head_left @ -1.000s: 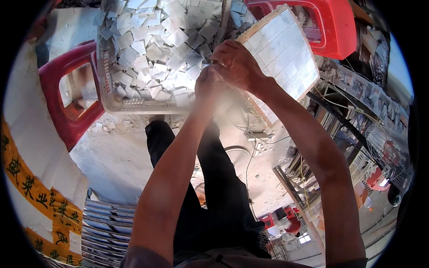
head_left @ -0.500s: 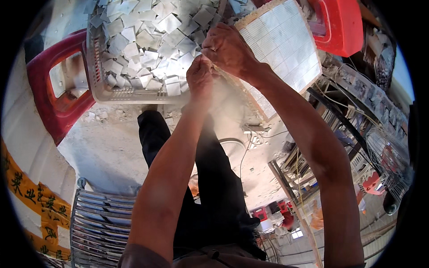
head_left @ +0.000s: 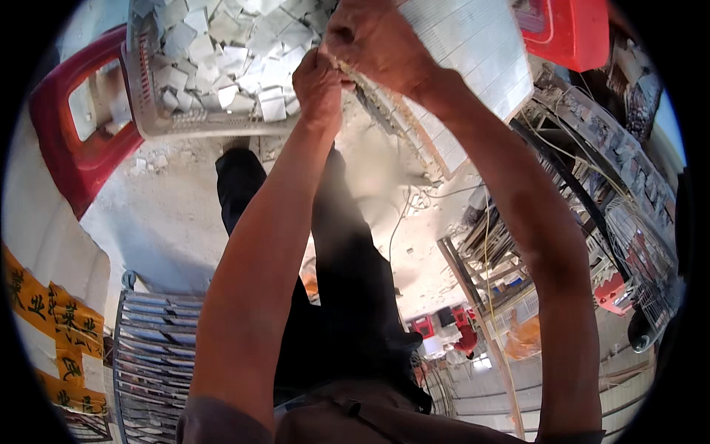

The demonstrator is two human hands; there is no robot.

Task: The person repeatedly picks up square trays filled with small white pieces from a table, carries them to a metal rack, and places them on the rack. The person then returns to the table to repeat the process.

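The plastic basket [head_left: 200, 126] appears higher in view than before; at its right side, left hand [head_left: 318, 87] and right hand [head_left: 383, 48] remain curled close together (pinching what, one cannot tell).

The bare left arm [head_left: 255, 259] slants up from the lower edge, nearly straight, to a bare left hand [head_left: 319, 89] with curled fingers. The bare right arm [head_left: 503, 177] bends at an outward-turned elbow [head_left: 558, 251] and reaches inward; the bare right hand [head_left: 381, 48], knuckles up, curls just beside the left, fingertips hidden.
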